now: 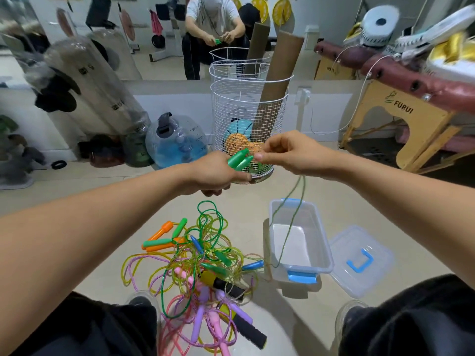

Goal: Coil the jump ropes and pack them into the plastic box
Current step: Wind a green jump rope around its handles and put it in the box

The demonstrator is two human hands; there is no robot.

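Head view looks down at a person sitting on the floor with both arms held out. Biggest of the task things is the heap of jump ropes (200, 265) between the feet, all tangled; I count two orange handles, some green, blue, pink, purple and black ones, so maybe six or seven ropes, but I cannot tell for sure. Next to the heap, on the right, sits one plastic box (299, 237), open, with nothing packed in it yet, and its one lid (359, 263) lies just beside it. Up in the air, the left hand (216, 173) has its fingers curled tight round two green handles (239, 159). The right hand (288, 154) pinches something thin close to the handles, likely the green cord (290, 227), which hangs down over the box. I think the coiling of this first rope is just starting. The next move needs the cord wound in neat loops, then laid inside the box.
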